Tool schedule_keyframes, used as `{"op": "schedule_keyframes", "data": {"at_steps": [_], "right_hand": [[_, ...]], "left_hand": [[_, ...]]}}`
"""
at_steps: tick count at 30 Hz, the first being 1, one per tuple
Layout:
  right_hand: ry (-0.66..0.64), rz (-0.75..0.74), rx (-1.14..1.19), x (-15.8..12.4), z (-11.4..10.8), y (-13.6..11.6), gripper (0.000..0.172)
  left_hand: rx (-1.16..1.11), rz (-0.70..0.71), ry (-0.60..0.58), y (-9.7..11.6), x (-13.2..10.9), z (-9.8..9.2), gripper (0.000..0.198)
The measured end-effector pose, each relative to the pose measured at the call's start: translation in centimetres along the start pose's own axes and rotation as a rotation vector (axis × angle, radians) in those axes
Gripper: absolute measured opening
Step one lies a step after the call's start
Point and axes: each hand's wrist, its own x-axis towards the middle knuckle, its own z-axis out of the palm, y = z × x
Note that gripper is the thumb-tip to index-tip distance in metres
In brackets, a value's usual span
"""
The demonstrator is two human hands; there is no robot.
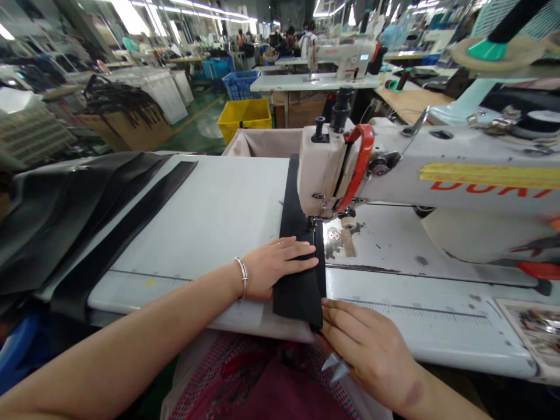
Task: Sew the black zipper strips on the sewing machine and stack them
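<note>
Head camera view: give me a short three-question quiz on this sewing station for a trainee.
1. True or false: the left hand lies flat on the black strip just in front of the needle of the sewing machine.
2. Where does the right hand touch the black strip? A at its near end, by the edge of the table; B under the needle; C nowhere.
3. Fill in: the crate on the floor beyond the table is ___.
Key: 1 true; 2 A; 3 yellow.
</note>
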Motion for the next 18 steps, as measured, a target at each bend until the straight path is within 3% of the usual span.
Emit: {"op": "schedule_keyframes", "data": {"at_steps": [6, 12, 18], "right_hand": [[-0.006, 0.046, 0.038, 0.3, 0.2, 0.6, 0.021], [-0.076, 0.138, 0.067, 0.5, 0.6, 1.8, 0.024], [-0.141, 0.202, 0.03, 1.7, 0.7, 3.4, 0.022]], "left_hand": [[-0.001, -0.008, -0.037, 0.0, 0.0, -0.4, 0.102], [0.005, 0.01, 0.123, 0.5, 0.0, 0.0, 0.057], [0.053, 0.027, 0.183, 1.1, 0.1, 0.5, 0.05]]}}
